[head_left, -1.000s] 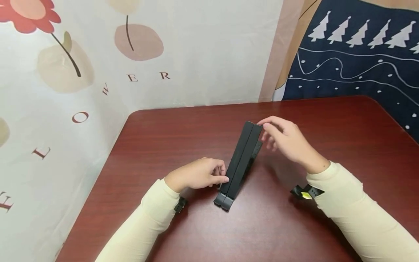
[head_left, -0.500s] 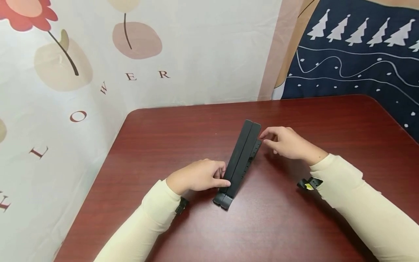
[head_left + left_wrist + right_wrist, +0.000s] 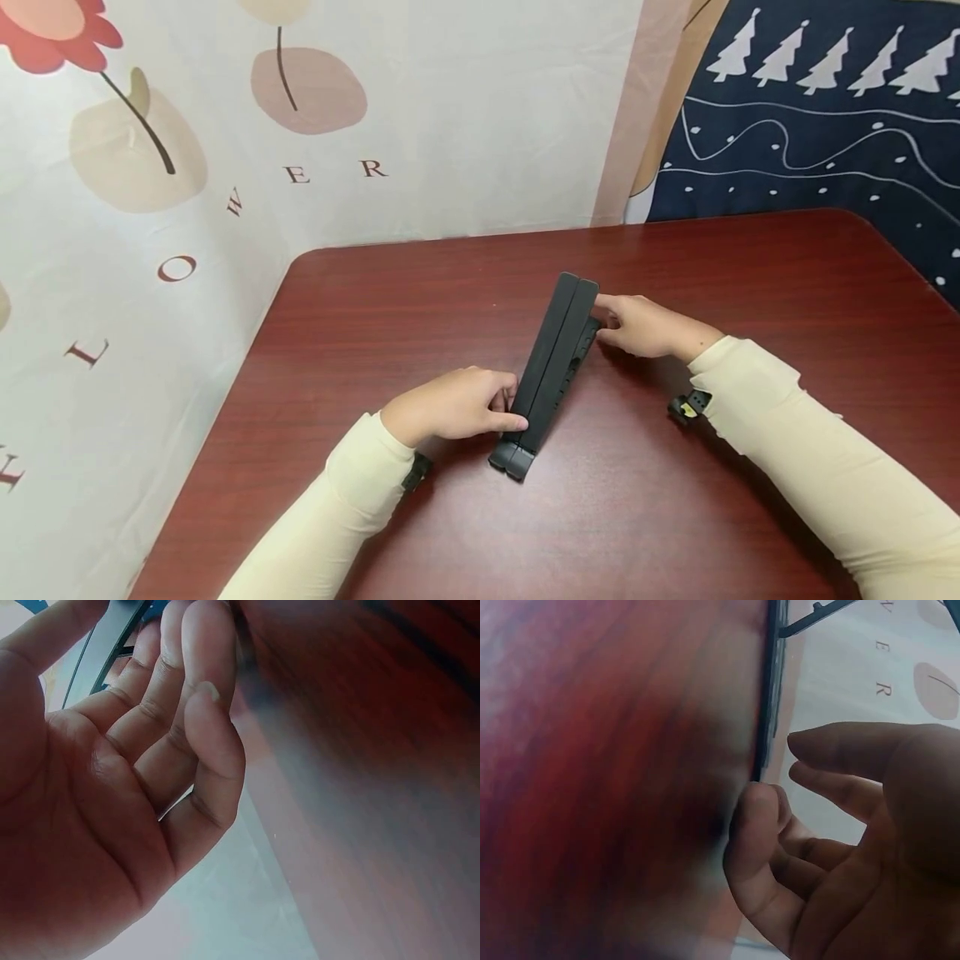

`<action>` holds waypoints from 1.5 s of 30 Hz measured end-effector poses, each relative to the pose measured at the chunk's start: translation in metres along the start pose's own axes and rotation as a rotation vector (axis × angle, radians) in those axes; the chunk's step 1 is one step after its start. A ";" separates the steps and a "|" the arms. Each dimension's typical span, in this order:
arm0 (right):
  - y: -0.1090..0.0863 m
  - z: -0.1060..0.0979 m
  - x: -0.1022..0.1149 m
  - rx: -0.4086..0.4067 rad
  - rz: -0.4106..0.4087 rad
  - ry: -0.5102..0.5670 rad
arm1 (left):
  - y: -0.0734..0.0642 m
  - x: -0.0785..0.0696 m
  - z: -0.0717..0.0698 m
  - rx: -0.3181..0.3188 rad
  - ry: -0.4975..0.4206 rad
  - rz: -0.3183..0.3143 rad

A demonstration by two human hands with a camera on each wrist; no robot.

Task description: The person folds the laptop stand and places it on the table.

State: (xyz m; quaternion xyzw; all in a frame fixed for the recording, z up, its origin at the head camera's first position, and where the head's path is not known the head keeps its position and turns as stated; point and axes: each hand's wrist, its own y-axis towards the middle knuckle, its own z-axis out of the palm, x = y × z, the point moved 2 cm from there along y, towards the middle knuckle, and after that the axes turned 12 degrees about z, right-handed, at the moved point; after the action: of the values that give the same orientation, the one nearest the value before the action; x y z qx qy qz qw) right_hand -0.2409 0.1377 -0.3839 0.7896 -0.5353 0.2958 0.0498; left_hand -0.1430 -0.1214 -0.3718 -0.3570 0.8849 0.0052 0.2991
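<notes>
A black folding stand, seemingly a laptop stand, leans on the table in the head view. Its long two-part panel slants up from a short lip at the near end, over a notched base arm on the right. My left hand holds the panel's lower left edge, thumb on top and fingers partly hidden beyond it. My right hand is at the far end, index finger by the panel's raised edge and thumb near the base arm. In the right wrist view, bent fingers lie by the base strip, thumb apart from it.
The reddish-brown wooden table carries the stand. Behind and to the left hangs a pale cloth with flowers and letters; a dark blue cloth with white trees hangs at the right. Black wrist straps show under both sleeves.
My right hand has come down from the panel's upper corner, drawn slightly away, then moved back in against the stand's far end. The left hand and the stand have hardly moved.
</notes>
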 end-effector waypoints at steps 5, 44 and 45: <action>0.001 0.003 0.000 0.023 -0.017 -0.024 | 0.000 0.000 0.001 0.006 -0.007 0.006; 0.009 0.004 0.005 0.090 -0.013 -0.118 | 0.001 -0.001 0.002 0.046 0.009 0.017; 0.009 0.004 0.004 0.089 -0.017 -0.117 | 0.001 0.000 0.003 0.046 0.006 0.018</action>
State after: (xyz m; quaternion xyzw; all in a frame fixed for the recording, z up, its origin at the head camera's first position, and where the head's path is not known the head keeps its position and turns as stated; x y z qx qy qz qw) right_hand -0.2458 0.1291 -0.3871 0.8116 -0.5167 0.2721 -0.0143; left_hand -0.1422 -0.1196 -0.3739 -0.3420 0.8890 -0.0135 0.3043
